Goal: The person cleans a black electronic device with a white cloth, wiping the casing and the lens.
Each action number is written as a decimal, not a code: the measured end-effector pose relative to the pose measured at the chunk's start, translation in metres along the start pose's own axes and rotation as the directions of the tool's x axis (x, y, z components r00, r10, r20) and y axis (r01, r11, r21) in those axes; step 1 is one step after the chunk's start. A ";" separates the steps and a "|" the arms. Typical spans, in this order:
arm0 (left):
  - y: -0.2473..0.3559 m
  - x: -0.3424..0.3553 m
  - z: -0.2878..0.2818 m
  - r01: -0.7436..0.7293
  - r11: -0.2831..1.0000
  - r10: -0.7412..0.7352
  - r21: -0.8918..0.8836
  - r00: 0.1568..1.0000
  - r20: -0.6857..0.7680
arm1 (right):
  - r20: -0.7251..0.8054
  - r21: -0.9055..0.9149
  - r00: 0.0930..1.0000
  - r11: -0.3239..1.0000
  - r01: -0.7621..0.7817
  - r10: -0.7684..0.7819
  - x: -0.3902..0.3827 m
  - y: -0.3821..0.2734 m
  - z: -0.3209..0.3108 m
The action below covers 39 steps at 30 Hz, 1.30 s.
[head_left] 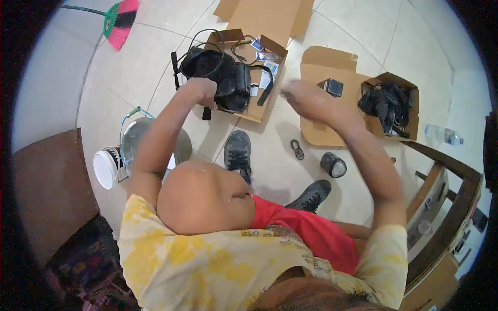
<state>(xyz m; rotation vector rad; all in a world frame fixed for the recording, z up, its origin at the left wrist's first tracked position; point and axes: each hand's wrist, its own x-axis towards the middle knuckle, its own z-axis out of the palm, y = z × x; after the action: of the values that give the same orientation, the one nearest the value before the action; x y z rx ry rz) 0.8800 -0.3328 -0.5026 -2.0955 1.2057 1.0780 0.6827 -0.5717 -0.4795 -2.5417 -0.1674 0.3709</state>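
Note:
My left hand (201, 92) is at the near left edge of a black strapped gear piece (220, 75), its fingers curled downward. What those fingers hold, if anything, is hidden under the hand. The gear, with a cable loop and straps, lies over a shallow cardboard box (258, 112). Blister cards or packets (268, 56) and a thin dark cable rest in the same box. My right hand (303, 98) hovers right of that box, above the near edge of a flattened cardboard piece (329, 59). Its fingers are blurred.
A small black box-shaped item (333, 87) lies on the cardboard. Further right, a carton (412, 111) holds black cables. A black cylinder (333, 165) and a dark looped item (297, 149) are on the floor. Buckets (106, 169) stand left; a wooden frame (441, 207) stands right.

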 end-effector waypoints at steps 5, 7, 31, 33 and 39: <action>0.023 -0.006 0.009 0.092 0.978 -0.159 -0.185 0.908 -0.388 | -0.236 -0.079 0.971 0.995 -0.056 0.036 0.144 0.110 0.099; 0.020 -0.013 0.026 0.140 0.956 -0.231 -0.257 0.902 -0.365 | -0.361 -0.046 0.931 0.996 -0.071 0.049 0.168 0.100 0.109; 0.059 0.026 -0.024 -0.589 0.720 0.067 -0.367 0.585 -0.808 | -0.402 0.628 0.790 0.767 -0.131 0.464 0.046 0.003 0.055; 0.052 0.018 -0.023 -0.574 0.599 0.050 -0.558 0.722 -0.690 | -0.512 0.528 0.731 0.837 -0.146 0.450 0.056 0.014 0.093; 0.034 0.030 -0.009 -0.636 0.347 -0.091 -0.689 0.708 -0.700 | -0.464 0.874 0.660 0.426 0.233 0.591 0.084 0.017 0.139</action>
<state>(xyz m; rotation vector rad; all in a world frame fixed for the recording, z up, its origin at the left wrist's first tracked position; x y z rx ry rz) 0.8626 -0.3701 -0.5231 -3.4765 1.5501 1.4720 0.7218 -0.4980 -0.6201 -1.3825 0.5539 -0.4537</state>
